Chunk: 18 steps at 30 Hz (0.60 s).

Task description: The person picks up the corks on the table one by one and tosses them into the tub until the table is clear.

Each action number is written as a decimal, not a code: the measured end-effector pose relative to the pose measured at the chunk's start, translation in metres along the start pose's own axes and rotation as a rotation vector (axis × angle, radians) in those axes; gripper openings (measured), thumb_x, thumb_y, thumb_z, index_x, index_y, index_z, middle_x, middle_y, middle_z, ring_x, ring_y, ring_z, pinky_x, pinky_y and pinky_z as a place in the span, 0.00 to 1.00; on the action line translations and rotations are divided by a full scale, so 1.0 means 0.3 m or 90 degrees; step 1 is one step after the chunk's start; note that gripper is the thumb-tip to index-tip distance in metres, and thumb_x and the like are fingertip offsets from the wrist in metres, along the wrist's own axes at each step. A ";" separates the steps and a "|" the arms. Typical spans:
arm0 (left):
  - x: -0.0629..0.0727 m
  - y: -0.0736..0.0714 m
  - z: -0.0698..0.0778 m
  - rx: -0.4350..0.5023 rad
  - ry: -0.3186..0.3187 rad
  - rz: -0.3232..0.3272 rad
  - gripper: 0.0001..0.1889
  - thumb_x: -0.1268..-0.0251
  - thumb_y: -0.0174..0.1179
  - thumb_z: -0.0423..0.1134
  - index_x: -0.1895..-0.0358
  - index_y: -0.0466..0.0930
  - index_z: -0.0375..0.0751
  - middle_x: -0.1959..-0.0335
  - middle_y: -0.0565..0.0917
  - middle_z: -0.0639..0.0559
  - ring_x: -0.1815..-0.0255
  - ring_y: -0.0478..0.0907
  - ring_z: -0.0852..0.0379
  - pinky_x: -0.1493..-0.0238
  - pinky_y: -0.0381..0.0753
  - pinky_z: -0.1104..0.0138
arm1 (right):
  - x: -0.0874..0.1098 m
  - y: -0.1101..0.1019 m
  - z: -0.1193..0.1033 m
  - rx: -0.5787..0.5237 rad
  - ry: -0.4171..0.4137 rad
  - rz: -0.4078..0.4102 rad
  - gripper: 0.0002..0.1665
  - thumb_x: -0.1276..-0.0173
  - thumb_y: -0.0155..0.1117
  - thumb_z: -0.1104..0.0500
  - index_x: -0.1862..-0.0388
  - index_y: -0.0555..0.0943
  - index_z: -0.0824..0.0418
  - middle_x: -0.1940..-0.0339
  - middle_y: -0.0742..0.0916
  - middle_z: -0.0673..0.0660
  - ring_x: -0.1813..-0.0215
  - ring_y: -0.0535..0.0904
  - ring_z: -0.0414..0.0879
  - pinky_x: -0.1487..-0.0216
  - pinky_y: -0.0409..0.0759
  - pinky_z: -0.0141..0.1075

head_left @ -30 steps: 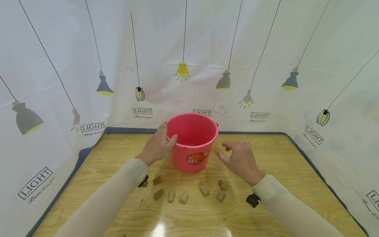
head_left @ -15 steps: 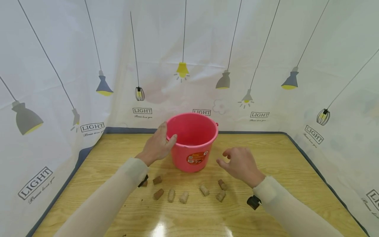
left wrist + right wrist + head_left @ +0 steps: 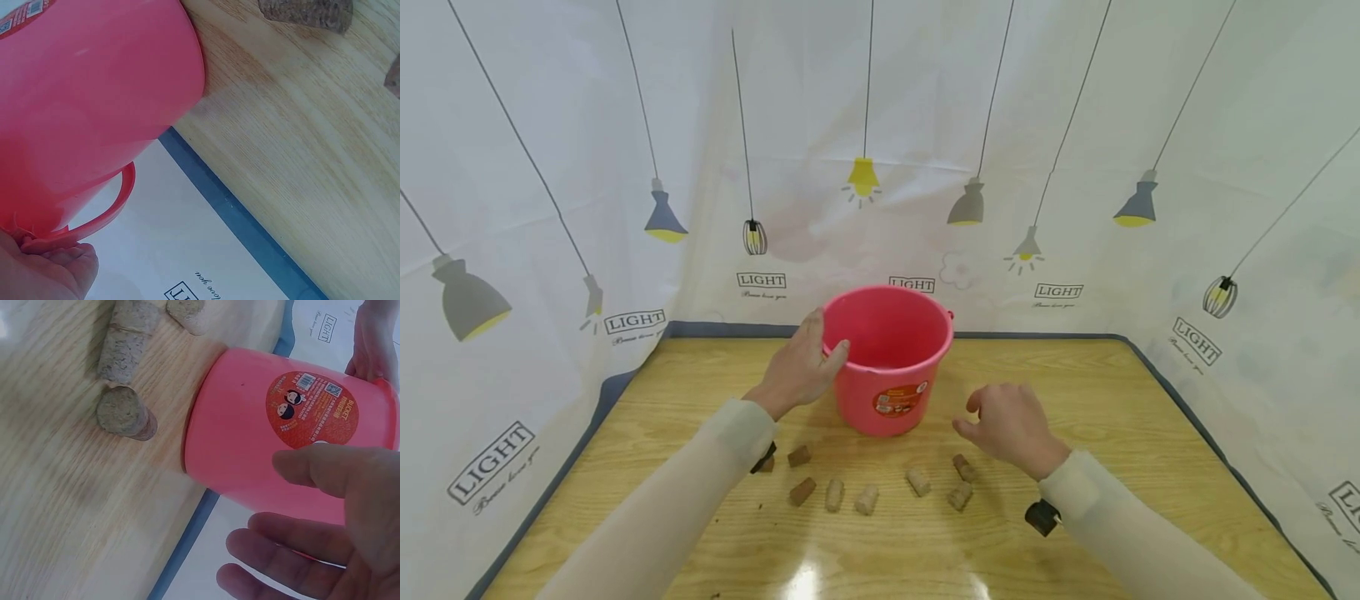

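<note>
A pink bucket [image 3: 861,402] stands upright on the wooden table, a red round label on its near side. My left hand [image 3: 801,367] grips its left rim, thumb at the inner side and fingers outside by the bucket's handle [image 3: 115,209]. To the right of the bucket hovers my right hand [image 3: 1011,423], fingers loosely bent and apart, holding nothing. Just below it lie a brown cork [image 3: 963,468] and a paler cork [image 3: 959,497]. Another pale cork [image 3: 917,482] lies slightly left of them. The bucket's floor is hardly visible.
Two pale corks [image 3: 867,500] lie in front of the bucket. Brown corks [image 3: 802,492] are scattered to the left, one partly covered by the left wrist strap. A white curtain printed with lamps [image 3: 970,125] closes off the back and sides, its blue border along the table edge.
My right hand has come down and toward me, away from the bucket's rim and nearer the right-hand corks. The left hand, bucket and corks stay where they were.
</note>
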<state>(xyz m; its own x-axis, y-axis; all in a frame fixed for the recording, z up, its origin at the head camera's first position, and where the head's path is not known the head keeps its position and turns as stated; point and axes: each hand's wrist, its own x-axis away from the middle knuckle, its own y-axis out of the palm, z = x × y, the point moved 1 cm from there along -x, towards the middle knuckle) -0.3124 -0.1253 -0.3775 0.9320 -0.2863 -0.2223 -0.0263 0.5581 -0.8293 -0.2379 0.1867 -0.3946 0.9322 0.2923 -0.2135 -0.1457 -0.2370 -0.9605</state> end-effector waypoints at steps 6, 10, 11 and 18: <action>-0.001 0.002 -0.001 -0.002 0.000 0.005 0.44 0.22 0.44 0.59 0.17 0.39 0.35 0.18 0.53 0.41 0.25 0.63 0.39 0.30 0.69 0.41 | 0.011 0.012 -0.003 0.020 0.013 -0.033 0.18 0.40 0.77 0.46 0.68 0.90 0.61 0.72 0.90 0.54 0.70 0.84 0.49 0.60 0.83 0.48; -0.001 0.003 -0.002 -0.002 0.003 0.008 0.44 0.22 0.45 0.58 0.17 0.39 0.35 0.18 0.53 0.41 0.25 0.63 0.40 0.30 0.69 0.41 | 0.017 0.025 -0.005 0.027 0.015 -0.055 0.17 0.41 0.78 0.46 0.72 0.88 0.59 0.76 0.88 0.51 0.74 0.81 0.46 0.61 0.81 0.47; -0.001 0.003 -0.002 0.000 0.001 0.009 0.44 0.22 0.45 0.58 0.17 0.39 0.35 0.18 0.53 0.41 0.25 0.63 0.40 0.30 0.69 0.42 | 0.017 0.028 -0.006 0.029 0.017 -0.062 0.17 0.41 0.78 0.46 0.73 0.88 0.58 0.78 0.87 0.50 0.75 0.80 0.44 0.62 0.81 0.46; -0.001 0.002 -0.001 -0.002 0.002 0.003 0.44 0.22 0.44 0.59 0.17 0.39 0.34 0.17 0.51 0.41 0.24 0.61 0.39 0.29 0.68 0.42 | 0.021 0.048 -0.012 0.032 0.028 -0.103 0.23 0.41 0.78 0.45 0.85 0.80 0.55 0.89 0.75 0.45 0.82 0.68 0.40 0.74 0.68 0.37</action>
<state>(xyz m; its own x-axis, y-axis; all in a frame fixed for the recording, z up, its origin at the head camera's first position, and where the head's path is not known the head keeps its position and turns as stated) -0.3129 -0.1251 -0.3779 0.9309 -0.2861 -0.2272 -0.0316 0.5565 -0.8302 -0.2328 0.1817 -0.4093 0.9583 0.2815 -0.0485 -0.0081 -0.1430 -0.9897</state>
